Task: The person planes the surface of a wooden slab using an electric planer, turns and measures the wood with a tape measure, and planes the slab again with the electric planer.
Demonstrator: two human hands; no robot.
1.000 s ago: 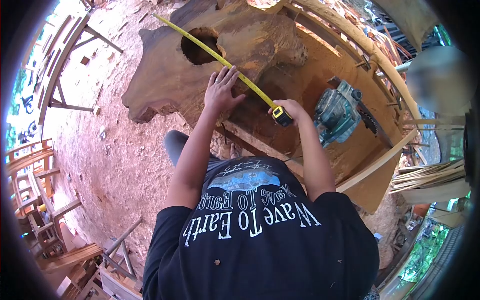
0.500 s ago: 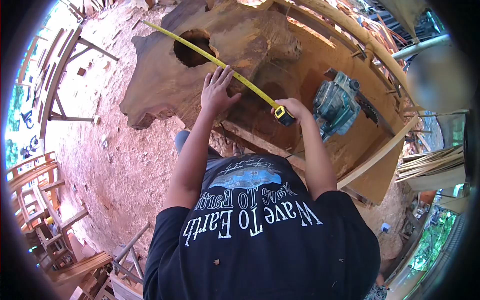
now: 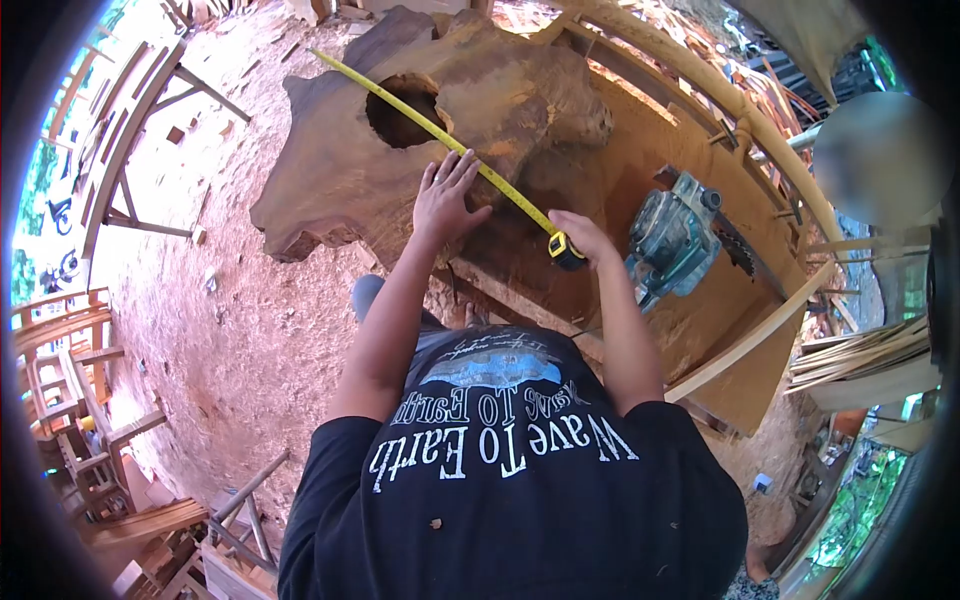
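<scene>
A large wooden slab [image 3: 330, 170] with an irregular edge and a dark hole lies in front of me. Across it, passing over the hole, runs the yellow blade of a tape measure [image 3: 567, 251]. My right hand [image 3: 585, 238] grips the black and yellow case near the slab's right side. My left hand [image 3: 447, 203] lies flat on the wood with its fingers spread, the fingertips at the blade's edge. The far end of the blade reaches past the slab's upper left edge.
A teal chainsaw [image 3: 672, 238] rests on the sawdust-covered board [image 3: 770, 330] to the right. Wooden frames [image 3: 70, 380] stand at the left, and thin wood strips [image 3: 860, 355] are stacked at the right. Pinkish debris covers the ground [image 3: 220, 340].
The camera view has shifted slightly, so the slab appears a little lower and farther right. Both hands keep their places at the tape, and the blade is still extended.
</scene>
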